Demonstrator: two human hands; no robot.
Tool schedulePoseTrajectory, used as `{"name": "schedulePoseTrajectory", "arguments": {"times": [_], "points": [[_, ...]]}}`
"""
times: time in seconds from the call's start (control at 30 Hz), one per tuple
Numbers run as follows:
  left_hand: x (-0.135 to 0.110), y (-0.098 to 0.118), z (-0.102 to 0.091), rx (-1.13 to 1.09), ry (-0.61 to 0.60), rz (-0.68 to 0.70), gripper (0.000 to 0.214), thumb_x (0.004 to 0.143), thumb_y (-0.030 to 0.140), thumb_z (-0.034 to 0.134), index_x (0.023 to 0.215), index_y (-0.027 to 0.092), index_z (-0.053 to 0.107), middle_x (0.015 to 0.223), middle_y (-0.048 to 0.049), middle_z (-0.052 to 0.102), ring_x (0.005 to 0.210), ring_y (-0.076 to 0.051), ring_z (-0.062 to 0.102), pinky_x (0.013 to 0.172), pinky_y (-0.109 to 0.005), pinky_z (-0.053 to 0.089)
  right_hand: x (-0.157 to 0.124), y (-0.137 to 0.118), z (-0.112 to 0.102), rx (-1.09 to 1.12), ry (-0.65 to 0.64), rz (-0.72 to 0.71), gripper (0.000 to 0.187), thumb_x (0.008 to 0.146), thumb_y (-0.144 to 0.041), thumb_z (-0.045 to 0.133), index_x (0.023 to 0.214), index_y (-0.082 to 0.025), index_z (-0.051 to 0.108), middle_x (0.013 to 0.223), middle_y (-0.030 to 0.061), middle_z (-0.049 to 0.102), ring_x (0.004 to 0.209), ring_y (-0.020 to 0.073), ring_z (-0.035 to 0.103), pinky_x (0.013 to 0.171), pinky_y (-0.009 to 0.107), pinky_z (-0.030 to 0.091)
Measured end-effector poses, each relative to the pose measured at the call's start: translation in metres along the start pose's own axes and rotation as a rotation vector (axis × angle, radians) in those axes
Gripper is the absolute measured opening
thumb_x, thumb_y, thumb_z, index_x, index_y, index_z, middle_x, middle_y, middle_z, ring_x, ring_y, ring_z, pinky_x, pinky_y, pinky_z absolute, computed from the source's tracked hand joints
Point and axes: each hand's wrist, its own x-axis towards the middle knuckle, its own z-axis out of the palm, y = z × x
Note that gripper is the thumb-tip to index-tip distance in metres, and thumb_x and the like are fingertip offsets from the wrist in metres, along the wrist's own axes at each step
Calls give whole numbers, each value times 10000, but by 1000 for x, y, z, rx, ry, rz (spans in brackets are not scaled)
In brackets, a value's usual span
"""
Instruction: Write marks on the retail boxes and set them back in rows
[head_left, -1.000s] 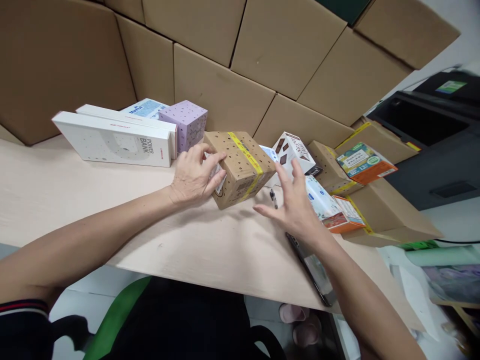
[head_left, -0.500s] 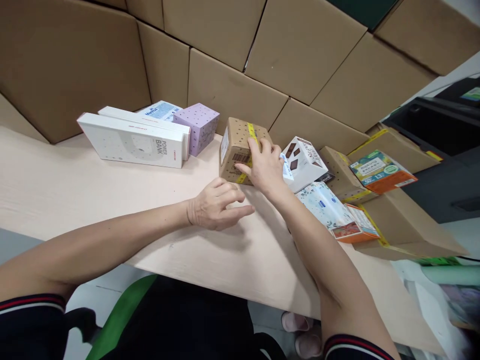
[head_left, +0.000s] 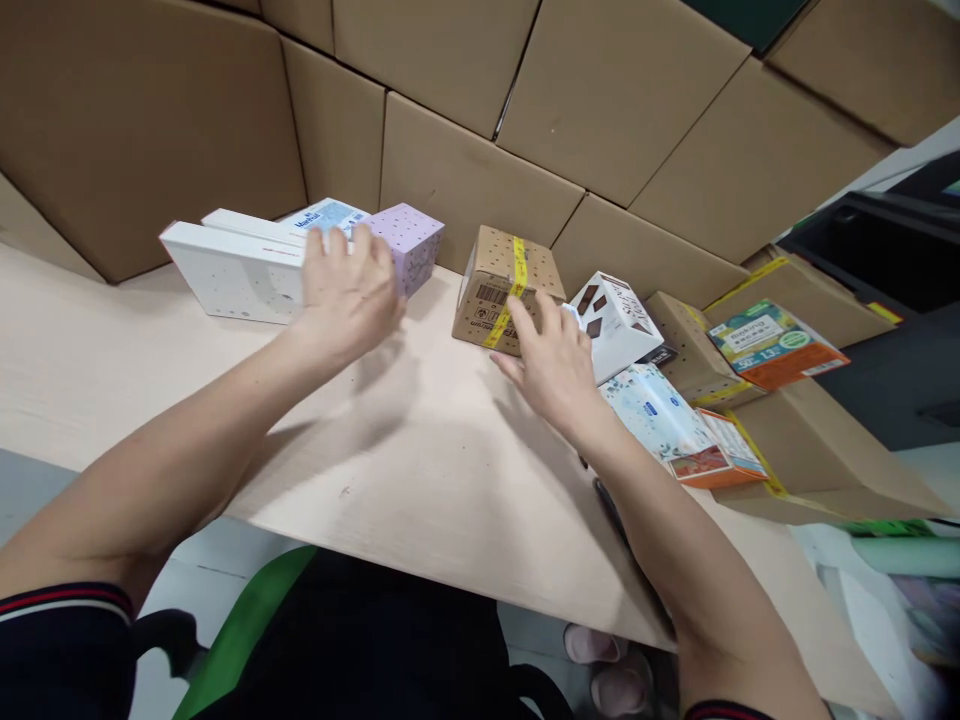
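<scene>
My left hand (head_left: 349,290), slightly blurred, is over the right end of a white power bank box (head_left: 232,270), hiding its lettering. Its fingers are bent and a little apart; whether they touch the box I cannot tell. A second white box (head_left: 247,224) stands right behind, and a purple box (head_left: 411,240) is just right of the fingers. My right hand (head_left: 555,365) is open, thumb and fingers spread, by the near right side of a small brown carton (head_left: 501,290) with yellow tape. The fingertips are at the carton's face, not wrapped round it.
Behind the table (head_left: 442,480) rises a wall of large cardboard boxes (head_left: 465,170). To the right are a white box with brown squares (head_left: 615,325), a pale blue floral pack (head_left: 656,410), a green-orange box (head_left: 776,345) and an open carton (head_left: 825,450). A blue-white pack (head_left: 326,214) lies at back left.
My left hand has moved left and away from me, from the table's middle to the power bank box. The brown carton has turned and shifted slightly right; my right hand has drawn back from its top.
</scene>
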Motion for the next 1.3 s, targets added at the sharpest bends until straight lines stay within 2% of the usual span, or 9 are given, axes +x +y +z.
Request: {"name": "schedulePoseTrajectory", "arguments": {"times": [0.17,0.33,0.47,0.63,0.77,0.9,1.03,1.17,1.3], "points": [[7,-6,-24,230,-506,-187,486,958,366,562,1168,-70,617,1107,-286,660,1122,-467,623,961,-610,441,-78,2,-19,-6,-67,-111,564,969,-352,649,1486,-165,526,1584,261,446,1348,458,538,990,632,532],[12,6,-54,289,-685,-134,354,889,36,481,1197,-62,626,1278,-302,556,1287,-437,497,1026,-527,414,-129,16,-17,27,-34,-103,490,984,-372,621,1410,-133,586,1525,267,509,1292,426,610,930,569,602],[11,9,-63,227,-637,-26,295,956,112,472,1174,-6,632,1224,-279,588,1229,-432,548,993,-514,436,-143,15,-15,112,8,-59,440,1007,-377,570,1373,-137,605,1495,253,543,1193,392,683,830,525,649],[-3,35,-62,-148,-535,413,378,1015,428,571,1286,167,609,1197,-140,674,1089,-317,656,895,-387,463,-134,7,0,389,61,13,549,1006,-437,574,1460,-137,501,1402,233,609,983,301,739,761,468,658],[-23,62,-49,-411,-300,727,465,1055,553,480,1379,239,589,1192,-83,737,1050,-240,672,866,-350,411,-125,1,16,619,-45,48,710,921,-454,705,1508,-169,428,1435,224,582,706,187,676,778,465,633],[-34,76,-34,-472,-172,801,438,1061,566,460,1304,257,653,1107,-44,782,932,-204,675,793,-351,383,-118,-2,28,828,-174,110,516,905,-305,681,1385,-187,534,1258,137,694,699,158,649,739,381,592],[-25,65,-30,-482,-156,667,475,999,646,527,1296,308,679,1219,-60,757,1066,-272,664,934,-427,412,-112,1,35,1050,-199,272,337,896,-284,634,1220,-201,595,1006,57,737,716,158,655,656,306,528],[-7,41,-28,-562,-110,289,545,998,635,486,1350,256,657,1298,-101,704,1226,-333,608,1070,-492,409,-107,11,40,1343,-173,486,361,874,-394,654,1169,-198,581,1135,80,710,672,125,654,560,268,492],[-2,31,-14,-734,-395,-115,581,1022,560,415,1464,216,569,1349,-120,669,1206,-318,634,1046,-455,474,-101,23,45,1481,-183,708,283,854,-379,639,1045,-173,605,736,13,682,547,112,578,490,234,450]]}}
